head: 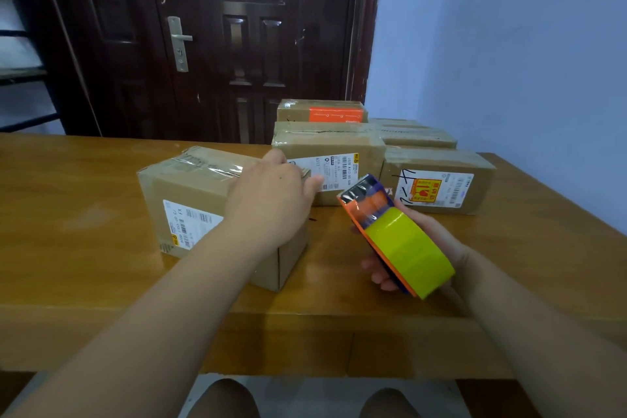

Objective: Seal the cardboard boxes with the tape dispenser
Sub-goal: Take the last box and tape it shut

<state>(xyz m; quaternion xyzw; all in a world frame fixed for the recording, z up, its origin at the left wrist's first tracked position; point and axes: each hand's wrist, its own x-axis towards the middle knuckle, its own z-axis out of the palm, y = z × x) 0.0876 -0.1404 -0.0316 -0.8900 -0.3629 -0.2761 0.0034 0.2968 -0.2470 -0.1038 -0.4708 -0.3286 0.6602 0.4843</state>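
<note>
on the left of the wooden worktop (84,231) stands the nearest cardboard box (190,200), turned a little askew so one corner points toward the person. a strip of clear tape (207,164) already crosses its top, running roughly left to right in this view. the left hand (271,200) reaches forward over the right part of that top with fingers stretched out and thumb apart, gripping nothing. it seems to rest on the far right edge, though the fingertips are hidden behind the hand, so i cannot tell how firmly it presses. just behind it sits a second box (332,146), close to the first. further right, the tape dispenser (397,234) is held in the air above the worktop, clear of every box. its yellow-green roll faces the person and its orange and dark cutting end tilts up and away toward the boxes. the right hand (437,234) has its fingers curled round the dispenser from below and behind. a third box (437,180) with a yellow and red sticker lies behind it, with more boxes at the back. the move ahead likely turns on this: the nearest box lies left of and slightly beyond the dispenser, the left hand is the one already at it, and the dispenser's long axis would have to line up with the top seam.
</note>
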